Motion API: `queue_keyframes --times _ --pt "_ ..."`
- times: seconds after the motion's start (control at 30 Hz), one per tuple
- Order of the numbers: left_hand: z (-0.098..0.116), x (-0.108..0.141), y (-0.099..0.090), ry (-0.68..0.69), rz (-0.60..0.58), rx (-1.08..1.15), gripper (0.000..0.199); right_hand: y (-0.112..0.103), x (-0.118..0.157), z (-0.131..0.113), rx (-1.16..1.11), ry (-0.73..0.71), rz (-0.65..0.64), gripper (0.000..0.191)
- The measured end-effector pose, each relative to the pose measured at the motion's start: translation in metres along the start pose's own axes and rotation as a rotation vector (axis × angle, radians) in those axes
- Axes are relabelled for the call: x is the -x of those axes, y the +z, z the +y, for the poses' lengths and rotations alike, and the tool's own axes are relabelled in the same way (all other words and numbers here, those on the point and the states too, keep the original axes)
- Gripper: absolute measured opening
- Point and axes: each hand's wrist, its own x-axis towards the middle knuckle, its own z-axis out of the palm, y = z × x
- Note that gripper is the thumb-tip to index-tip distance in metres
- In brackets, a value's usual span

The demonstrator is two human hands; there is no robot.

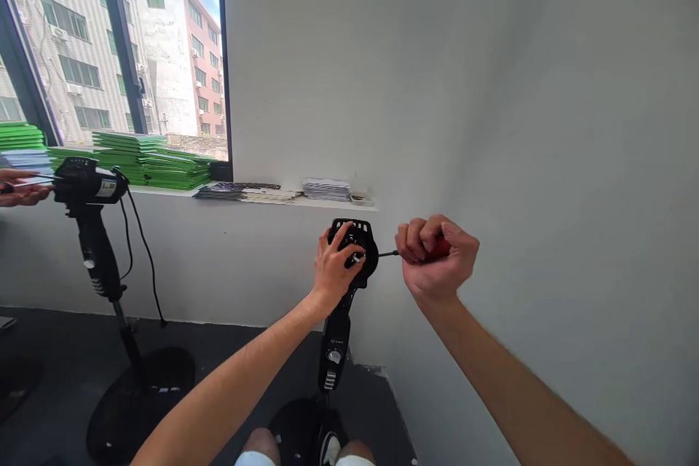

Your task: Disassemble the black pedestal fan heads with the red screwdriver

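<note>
In front of me is a black pedestal fan with no blades or grille; its motor head (pixel 369 237) faces me. My left hand (pixel 336 262) grips the front of this head, with fingers spread over it and the thumb and a finger by the metal shaft (pixel 357 258). My right hand (pixel 440 255) is wrapped round the red handle of a screwdriver (pixel 389 254). The screwdriver lies level, its tip at the right side of the motor head; the exact contact point is too small to make out. Below the head is the fan's control column (pixel 335 338) with a knob.
At left stands another bare fan (pixel 98 247), with a co-worker's hand (pixel 25 188) holding a thin tool against it. Green stacks (pixel 175 169), papers (pixel 326 188) and a small tray (pixel 361 199) lie on the windowsill. A wall rises close on the right.
</note>
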Motion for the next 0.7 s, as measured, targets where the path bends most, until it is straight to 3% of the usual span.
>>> queue_keyframes --times 0.1,0.27,0.7 --pt "-0.001 -0.001 0.003 0.004 0.015 -0.012 0.008 0.01 -0.002 0.013 -0.035 -0.061 -0.087 0.046" --pt "-0.002 -0.002 0.005 0.015 0.042 -0.024 0.008 0.004 -0.003 0.032 -0.031 -0.062 -0.097 0.046" --pt "-0.004 0.0 0.009 0.056 0.099 -0.047 0.007 0.003 -0.002 0.035 0.035 -0.124 -0.134 0.046"
